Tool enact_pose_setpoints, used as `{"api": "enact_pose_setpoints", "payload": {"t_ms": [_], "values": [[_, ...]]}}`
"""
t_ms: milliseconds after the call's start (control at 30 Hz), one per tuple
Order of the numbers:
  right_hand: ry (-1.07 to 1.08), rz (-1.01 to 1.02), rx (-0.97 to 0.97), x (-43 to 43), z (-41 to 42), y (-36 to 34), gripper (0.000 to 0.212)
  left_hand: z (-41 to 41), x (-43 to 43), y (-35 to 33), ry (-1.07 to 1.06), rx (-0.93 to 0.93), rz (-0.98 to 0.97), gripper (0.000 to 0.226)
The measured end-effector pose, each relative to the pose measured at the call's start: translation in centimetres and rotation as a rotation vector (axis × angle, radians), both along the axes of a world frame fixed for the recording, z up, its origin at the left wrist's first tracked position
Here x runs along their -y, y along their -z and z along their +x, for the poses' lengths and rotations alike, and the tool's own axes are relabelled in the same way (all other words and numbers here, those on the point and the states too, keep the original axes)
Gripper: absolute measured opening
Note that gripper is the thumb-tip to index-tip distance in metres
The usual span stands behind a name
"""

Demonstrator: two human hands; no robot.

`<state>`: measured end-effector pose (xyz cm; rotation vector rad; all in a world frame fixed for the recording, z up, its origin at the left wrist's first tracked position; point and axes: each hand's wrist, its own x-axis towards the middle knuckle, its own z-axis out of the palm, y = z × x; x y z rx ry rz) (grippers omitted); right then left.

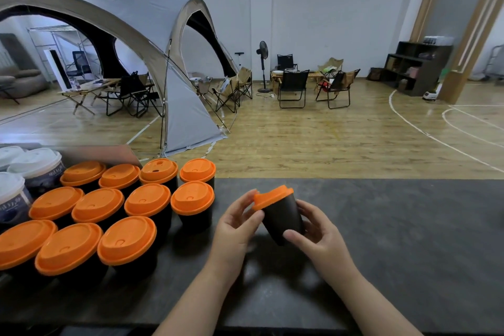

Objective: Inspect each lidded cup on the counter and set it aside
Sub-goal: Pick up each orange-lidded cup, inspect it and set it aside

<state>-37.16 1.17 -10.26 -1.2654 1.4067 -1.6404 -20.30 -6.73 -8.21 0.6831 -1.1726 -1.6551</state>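
With the black cup (pixel 283 215) held tilted above the counter (pixel 395 226), the left hand (pixel 240 222) closing its grip by the orange lid (pixel 272 197) and the right hand (pixel 313 229) curled round the base, turn it slowly, then set it rightward, clear of the crowded orange-lidded cups (pixel 141 199) just left.

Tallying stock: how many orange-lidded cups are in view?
12. On the counter, left: back row of four, middle row of four, front row of three. The held cup tilts between the left hand and right hand.
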Motion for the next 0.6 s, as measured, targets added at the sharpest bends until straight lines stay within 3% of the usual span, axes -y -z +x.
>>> {"api": "enact_pose_setpoints", "payload": {"t_ms": [200,400,600], "values": [[0.105,-0.044,0.048,-1.5,-0.9,-0.8,0.074,-2.3,-0.1,-1.8,0.091,0.148,-0.124,0.056],[0.216,0.024,-0.168,-5.5,-5.8,-2.5,0.067,-6.9,-2.6,-2.8,0.177,0.293,-0.288,0.058],[0.177,0.108,-0.204,-11.8,-14.2,-4.3,0.067,-15.2,-7.3,-3.1,0.242,0.345,-0.375,0.062]]}}
